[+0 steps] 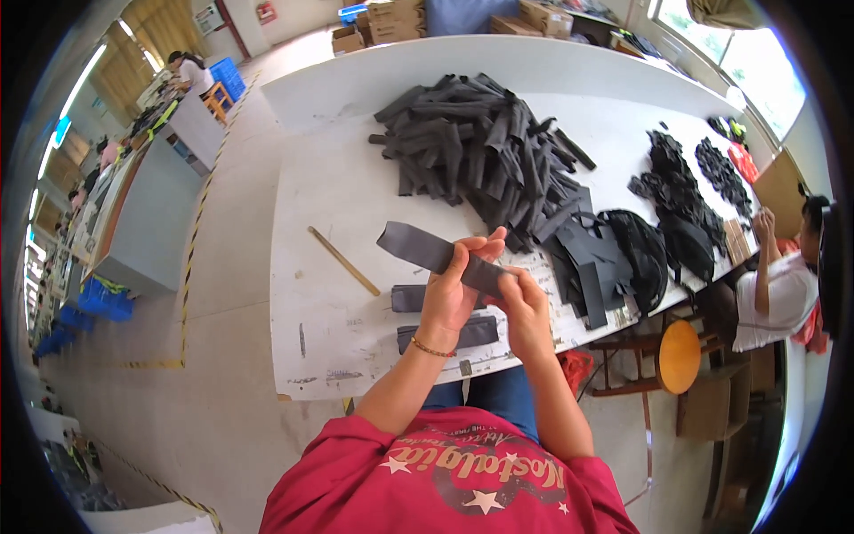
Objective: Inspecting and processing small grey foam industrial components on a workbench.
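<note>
A dark grey fabric strip, flat and folded lengthwise, is held slantwise above the white table. My left hand grips it near the middle, thumb on top and fingers beneath. The right-hand end lies between the thumb and fingers of my right hand. Under and beside my left wrist, two neat stacks of similar strips, an upper one and a lower one, rest on the table, each partly covered by my arm. Beyond my hands rises a big loose heap of dark strips.
A wooden ruler-like stick lies left of my hands. To the right are flat dark panels, a black backpack and piles of black pieces. A round orange stool stands near a co-worker at the right.
</note>
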The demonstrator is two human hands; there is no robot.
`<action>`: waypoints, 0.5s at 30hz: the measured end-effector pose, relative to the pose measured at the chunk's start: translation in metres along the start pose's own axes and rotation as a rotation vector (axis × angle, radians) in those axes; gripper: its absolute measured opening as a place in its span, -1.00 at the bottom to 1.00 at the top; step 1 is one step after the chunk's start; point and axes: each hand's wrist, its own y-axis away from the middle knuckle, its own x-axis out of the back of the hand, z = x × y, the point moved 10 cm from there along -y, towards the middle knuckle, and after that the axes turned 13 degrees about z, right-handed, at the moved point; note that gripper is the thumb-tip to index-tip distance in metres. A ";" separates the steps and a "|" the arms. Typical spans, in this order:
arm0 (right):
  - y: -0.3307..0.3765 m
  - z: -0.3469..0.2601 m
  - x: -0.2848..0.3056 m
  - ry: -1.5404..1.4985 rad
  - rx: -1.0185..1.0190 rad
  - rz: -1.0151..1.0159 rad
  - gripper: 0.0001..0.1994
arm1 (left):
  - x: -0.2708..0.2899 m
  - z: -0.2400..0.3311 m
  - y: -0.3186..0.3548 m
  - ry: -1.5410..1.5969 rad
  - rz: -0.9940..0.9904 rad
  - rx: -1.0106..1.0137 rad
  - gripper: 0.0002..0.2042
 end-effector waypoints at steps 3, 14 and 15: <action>-0.003 -0.013 0.020 0.240 0.264 0.124 -0.85 | 0.027 0.006 0.006 0.006 0.175 0.013 -0.68; -0.005 0.018 0.030 0.122 0.058 -0.051 -0.82 | 0.100 0.042 0.029 -0.130 0.469 -0.070 -0.74; -0.008 0.020 0.029 0.150 0.038 -0.075 -0.81 | 0.101 0.043 0.033 -0.152 0.483 -0.061 -0.74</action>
